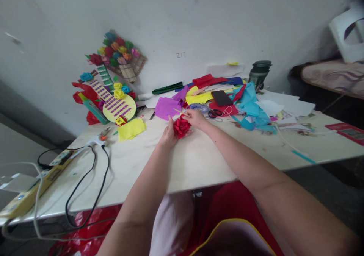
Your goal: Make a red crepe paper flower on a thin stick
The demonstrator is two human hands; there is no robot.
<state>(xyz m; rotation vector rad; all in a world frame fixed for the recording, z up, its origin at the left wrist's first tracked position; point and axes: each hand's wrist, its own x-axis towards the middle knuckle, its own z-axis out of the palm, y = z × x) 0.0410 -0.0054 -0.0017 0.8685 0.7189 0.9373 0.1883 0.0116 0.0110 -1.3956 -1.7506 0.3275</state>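
Note:
A red paper flower [182,127] with crinkled petals rests in my left hand [170,134], whose fingers curl around its left side and underneath. My right hand [195,118] pinches a thin wooden stick [181,112] just above the petals, the stick slanting up to the left. Whether the stick touches the flower I cannot tell. Behind my hands lies a sheet of purple crepe paper [167,108]. Black-handled scissors [215,113] lie to the right of my right hand, near a black phone [222,98].
Several crepe paper pieces, among them yellow [199,97] and turquoise [250,102], cover the back. A decorated guitar shape [119,108] leans at left near a glue gun [99,139]. A power strip [42,186] with cables lies at the left edge. A dark bottle [259,75] stands at back right.

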